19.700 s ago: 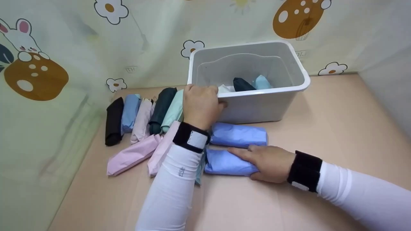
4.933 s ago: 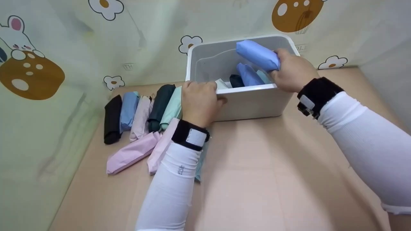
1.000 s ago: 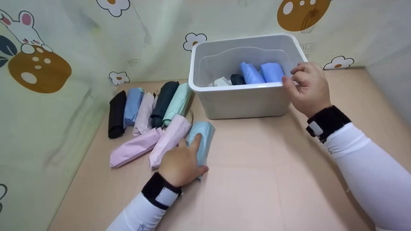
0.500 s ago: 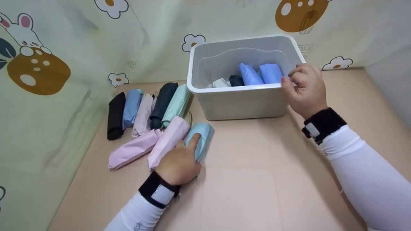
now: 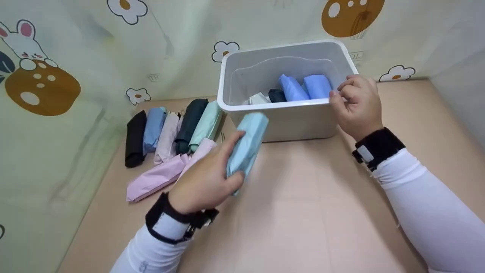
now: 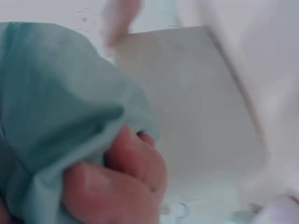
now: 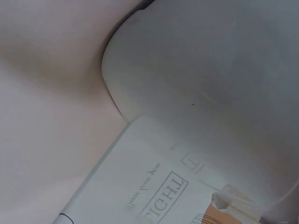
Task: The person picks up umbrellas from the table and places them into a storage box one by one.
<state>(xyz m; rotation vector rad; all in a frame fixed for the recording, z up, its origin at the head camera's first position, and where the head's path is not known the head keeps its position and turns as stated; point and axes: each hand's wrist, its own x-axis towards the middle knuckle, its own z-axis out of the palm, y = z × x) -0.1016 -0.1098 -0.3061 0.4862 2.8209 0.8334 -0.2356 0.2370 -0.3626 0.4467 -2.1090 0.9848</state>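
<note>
Light-blue bundle mid-frame, gripped in left hand, apart from right hand, gripping bin rim at right

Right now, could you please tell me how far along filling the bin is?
Done: a white item, a dark bundle and two blue bundles are in the bin. In hand: the left hand holds a light-blue bundle outside it, while the right hand holds the rim. Likely remaining: at least seven bundles on the table, if all go in.
</note>
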